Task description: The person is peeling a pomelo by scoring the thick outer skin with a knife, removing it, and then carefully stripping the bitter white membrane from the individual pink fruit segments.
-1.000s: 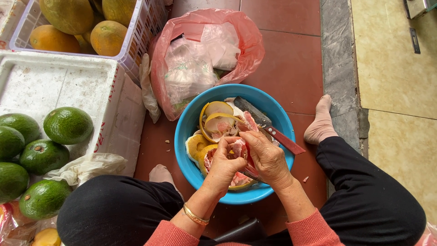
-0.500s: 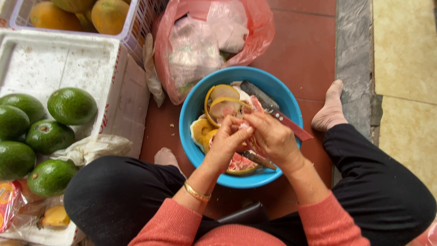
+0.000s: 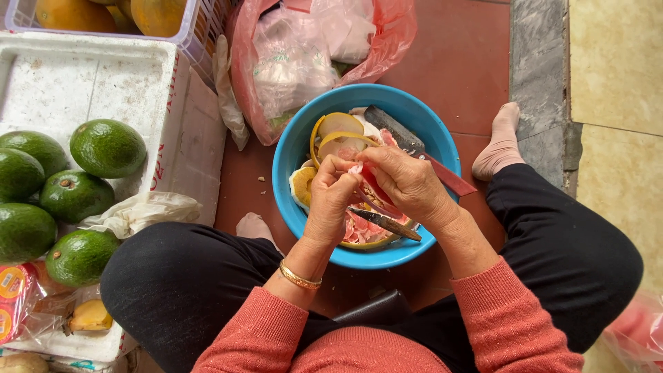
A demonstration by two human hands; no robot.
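Observation:
A blue plastic bowl (image 3: 298, 141) stands on the red tiled floor between my knees. It holds yellow peel pieces (image 3: 340, 126), pink fruit flesh (image 3: 359, 229) and a large red-handled cleaver (image 3: 414, 148). Over the bowl, my left hand (image 3: 331, 200) and my right hand (image 3: 407, 183) both grip a pink fruit segment (image 3: 366, 181), pinching a bit of white membrane at its top. My right hand also holds a small knife (image 3: 383, 222), its blade pointing left under my fingers.
A white foam box (image 3: 97, 76) with several green pomelos (image 3: 107, 147) sits at the left. A crate of yellow pomelos (image 3: 155, 14) and a pink plastic bag (image 3: 311, 48) lie behind the bowl. A stone step (image 3: 539, 76) runs along the right.
My hands stay over the bowl and keep working the fruit segment; the fingers have shifted to pinch its top. The view has moved slightly.

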